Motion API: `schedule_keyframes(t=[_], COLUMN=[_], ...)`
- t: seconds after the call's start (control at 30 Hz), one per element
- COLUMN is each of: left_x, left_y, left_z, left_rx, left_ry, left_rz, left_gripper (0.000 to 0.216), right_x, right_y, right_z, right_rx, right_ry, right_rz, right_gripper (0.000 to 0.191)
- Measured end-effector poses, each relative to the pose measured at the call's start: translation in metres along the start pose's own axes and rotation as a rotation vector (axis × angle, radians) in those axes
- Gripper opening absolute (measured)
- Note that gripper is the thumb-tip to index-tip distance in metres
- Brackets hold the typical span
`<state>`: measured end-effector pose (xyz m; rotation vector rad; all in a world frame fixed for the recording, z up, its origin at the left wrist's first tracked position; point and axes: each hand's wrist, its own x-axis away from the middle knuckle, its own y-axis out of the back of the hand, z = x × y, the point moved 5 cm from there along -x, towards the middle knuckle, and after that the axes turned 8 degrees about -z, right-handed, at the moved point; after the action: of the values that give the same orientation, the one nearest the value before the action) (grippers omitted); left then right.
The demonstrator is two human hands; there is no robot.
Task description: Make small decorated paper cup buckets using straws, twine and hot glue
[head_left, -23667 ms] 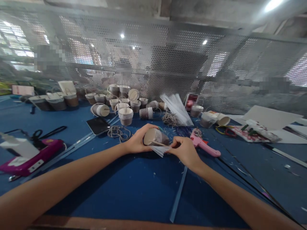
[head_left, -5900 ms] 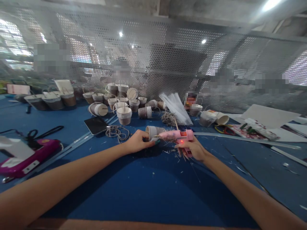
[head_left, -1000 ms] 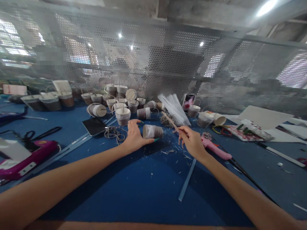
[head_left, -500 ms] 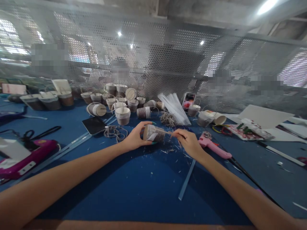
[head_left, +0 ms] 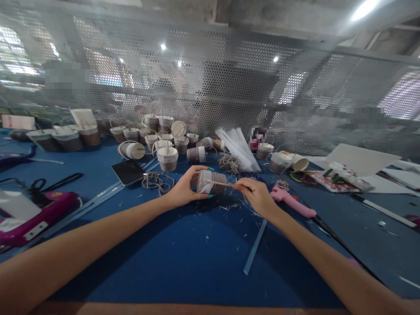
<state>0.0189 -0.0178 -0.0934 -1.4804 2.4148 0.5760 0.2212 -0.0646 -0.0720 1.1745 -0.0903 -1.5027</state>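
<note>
My left hand (head_left: 182, 190) is wrapped round a small paper cup (head_left: 211, 182) lying on its side just above the blue table (head_left: 183, 258), its mouth toward my left palm. My right hand (head_left: 255, 195) pinches a thin wooden stick (head_left: 219, 183) and lays it across the cup's side. The cup's wall is partly covered with brown material and a white patch. A pink glue gun (head_left: 290, 202) lies on the table just right of my right hand.
Several finished cups (head_left: 167, 144) with handles stand at the back, beside a bundle of clear glue sticks (head_left: 239, 149) and a coil of twine (head_left: 158, 180). A phone (head_left: 127, 172), a magenta case (head_left: 36, 215) and papers (head_left: 357, 170) lie around. A perforated metal screen (head_left: 229, 96) closes the back.
A second ago my right hand held the stick up away from the cup; it has since come left and set the stick on the cup, which my left hand now grips.
</note>
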Motion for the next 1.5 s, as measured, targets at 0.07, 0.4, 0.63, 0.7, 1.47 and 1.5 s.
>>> schedule_keyframes(t=[0.07, 0.4, 0.63, 0.7, 1.47, 1.5], left_x=[0.000, 0.000, 0.000, 0.000, -0.001, 0.000], left_y=[0.000, -0.001, -0.002, -0.002, -0.002, -0.002], left_z=[0.000, -0.001, 0.001, 0.001, 0.000, 0.000], left_rx=[0.002, -0.014, -0.021, -0.029, -0.068, -0.075], left_ry=[0.000, 0.014, 0.023, 0.031, 0.018, 0.017], left_rz=[0.005, 0.014, 0.022, 0.022, 0.023, 0.023], left_gripper=[0.067, 0.067, 0.069, 0.068, 0.069, 0.069], right_x=[0.000, 0.001, 0.002, 0.002, 0.003, 0.003], right_y=[0.002, -0.001, -0.005, -0.006, -0.005, -0.004], right_z=[0.002, 0.012, 0.005, 0.005, 0.014, 0.014], right_rx=[-0.003, 0.003, -0.004, -0.017, -0.037, -0.041], right_ry=[0.021, 0.069, -0.018, -0.044, 0.044, 0.033], right_rz=[-0.012, -0.014, -0.044, -0.019, -0.074, -0.081], right_gripper=[0.029, 0.026, 0.026, 0.027, 0.025, 0.025])
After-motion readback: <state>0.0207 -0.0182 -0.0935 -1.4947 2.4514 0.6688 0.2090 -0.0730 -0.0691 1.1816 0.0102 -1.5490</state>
